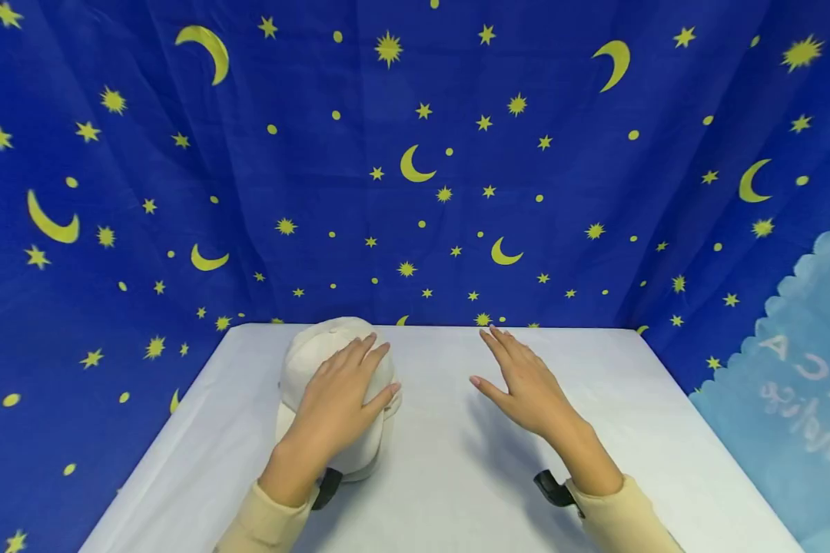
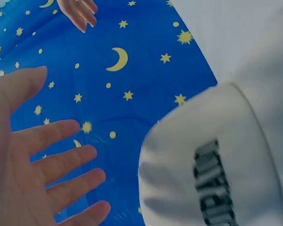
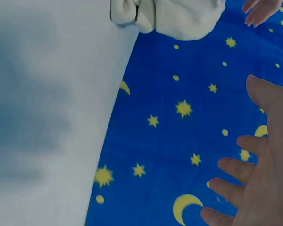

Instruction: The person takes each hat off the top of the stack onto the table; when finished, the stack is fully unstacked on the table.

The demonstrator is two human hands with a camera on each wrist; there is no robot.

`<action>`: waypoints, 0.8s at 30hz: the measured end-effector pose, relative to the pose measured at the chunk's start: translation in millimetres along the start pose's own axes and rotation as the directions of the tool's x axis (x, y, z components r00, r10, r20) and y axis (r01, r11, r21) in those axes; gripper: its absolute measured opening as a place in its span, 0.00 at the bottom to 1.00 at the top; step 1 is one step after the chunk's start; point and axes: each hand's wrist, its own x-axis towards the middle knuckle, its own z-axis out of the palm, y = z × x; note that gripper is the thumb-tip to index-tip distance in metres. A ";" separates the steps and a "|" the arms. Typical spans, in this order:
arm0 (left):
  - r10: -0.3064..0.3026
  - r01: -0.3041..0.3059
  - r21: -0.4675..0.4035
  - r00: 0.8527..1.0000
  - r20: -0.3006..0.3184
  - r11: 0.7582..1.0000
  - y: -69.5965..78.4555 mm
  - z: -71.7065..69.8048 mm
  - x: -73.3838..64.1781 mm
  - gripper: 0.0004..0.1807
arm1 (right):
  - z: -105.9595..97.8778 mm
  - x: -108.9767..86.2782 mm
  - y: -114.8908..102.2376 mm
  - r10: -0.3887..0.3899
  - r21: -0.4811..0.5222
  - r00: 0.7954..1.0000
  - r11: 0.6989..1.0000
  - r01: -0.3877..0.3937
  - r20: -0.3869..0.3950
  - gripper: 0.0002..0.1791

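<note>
A cream baseball cap (image 1: 311, 357) sits on the left part of the white table (image 1: 436, 453). Layered edges show along its right side and bottom; whether it is a single cap or a stack I cannot tell. Dark lettering (image 2: 214, 183) runs across the cap's crown in the left wrist view. My left hand (image 1: 342, 395) hovers over the cap with fingers straight and thumb apart, covering part of it, and grips nothing. To the right, my right hand (image 1: 529, 388) is held above the table, fingers extended, with nothing in it.
A blue curtain (image 1: 360, 92) with yellow moons and stars hangs behind the table and down its left and right sides. At the right, a light blue scalloped cloth (image 1: 823, 307) bears pale lettering. Black wrist mounts (image 1: 553, 488) stick out by both sleeves.
</note>
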 end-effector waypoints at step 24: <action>-0.274 0.266 -0.090 0.957 -0.099 0.960 -35.4 0.0 -85.8 0.24 | 63.4 66.6 -19.2 0.043 0.334 0.999 0.941 -0.050 0.030 0.38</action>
